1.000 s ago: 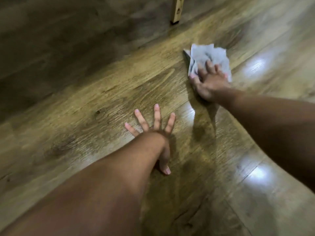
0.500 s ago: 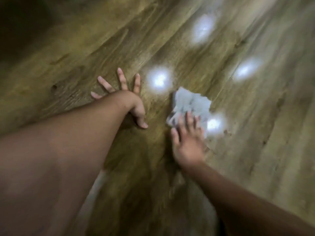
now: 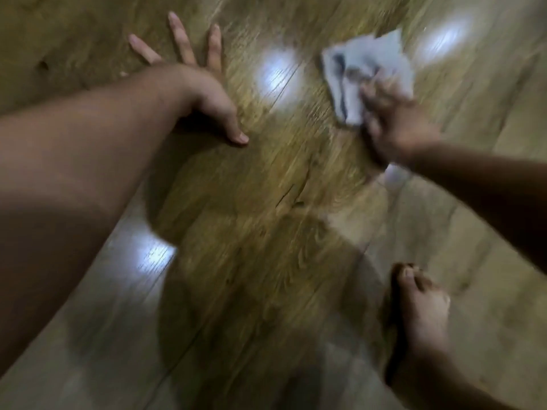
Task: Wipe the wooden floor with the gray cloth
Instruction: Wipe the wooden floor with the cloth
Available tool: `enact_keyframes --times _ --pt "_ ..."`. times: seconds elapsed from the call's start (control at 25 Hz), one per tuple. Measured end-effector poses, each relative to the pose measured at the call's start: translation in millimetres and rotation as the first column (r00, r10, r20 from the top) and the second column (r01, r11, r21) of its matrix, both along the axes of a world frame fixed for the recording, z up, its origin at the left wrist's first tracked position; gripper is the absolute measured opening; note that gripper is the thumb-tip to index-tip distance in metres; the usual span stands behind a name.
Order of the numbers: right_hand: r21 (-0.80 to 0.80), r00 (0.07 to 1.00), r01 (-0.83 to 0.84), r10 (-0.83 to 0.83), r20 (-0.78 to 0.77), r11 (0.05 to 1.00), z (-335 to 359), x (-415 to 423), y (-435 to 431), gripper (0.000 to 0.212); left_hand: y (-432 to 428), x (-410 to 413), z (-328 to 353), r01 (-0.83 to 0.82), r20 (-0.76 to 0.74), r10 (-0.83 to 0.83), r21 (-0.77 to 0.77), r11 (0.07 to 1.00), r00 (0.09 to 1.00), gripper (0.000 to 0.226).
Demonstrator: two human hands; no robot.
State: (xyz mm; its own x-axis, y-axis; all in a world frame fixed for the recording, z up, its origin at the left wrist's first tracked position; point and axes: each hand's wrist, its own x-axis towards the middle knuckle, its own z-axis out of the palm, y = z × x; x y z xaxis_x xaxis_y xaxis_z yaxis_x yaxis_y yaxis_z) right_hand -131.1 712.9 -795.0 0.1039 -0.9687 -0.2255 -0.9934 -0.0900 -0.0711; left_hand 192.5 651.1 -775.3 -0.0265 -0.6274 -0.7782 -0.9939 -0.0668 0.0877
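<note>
The crumpled gray cloth (image 3: pixel 355 72) lies on the wooden floor (image 3: pixel 281 202) at the upper right. My right hand (image 3: pixel 393 122) presses down on its near edge, fingers stretched over the fabric; motion blur hides the fingertips. My left hand (image 3: pixel 195 81) is planted flat on the floor at the upper left, fingers spread wide and thumb pointing toward me, about a hand's width left of the cloth. It holds nothing.
My bare foot (image 3: pixel 420 309) rests on the floor at the lower right, below the right arm. Bright light reflections (image 3: pixel 275 72) shine on the glossy planks between the hands and near the left arm.
My right hand has slid the cloth away from me and to the right, farther from the left hand. The view has dropped lower, bringing my foot into sight. My left hand stays planted.
</note>
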Motion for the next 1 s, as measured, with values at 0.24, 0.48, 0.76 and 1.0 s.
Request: enact_keyframes --times 0.24,0.48,0.76,1.0 --pt "-0.013 0.93 0.366 -0.365 0.048 0.931 -19.7 -7.8 -77.9 0.057 0.8 -1.7 -7.7 -0.028 0.03 0.029 -0.037 0.999 0.999 0.161" --pt "0.082 0.975 0.184 -0.193 0.107 0.979 -12.0 66.2 44.6 0.051 -2.5 0.3 -8.6 -0.055 -0.024 0.057 0.077 0.996 0.998 0.168" --pt "0.224 0.996 -0.087 0.088 0.006 0.971 -2.8 18.4 -171.2 0.055 -2.8 -2.7 -16.5 -0.102 -0.024 0.106 0.133 0.986 0.994 0.178" --pt "0.209 0.94 -0.267 0.302 -0.161 0.941 3.8 59.3 -304.6 0.05 -7.7 -8.1 -0.4 -0.15 0.014 0.15 0.187 0.971 0.989 0.174"
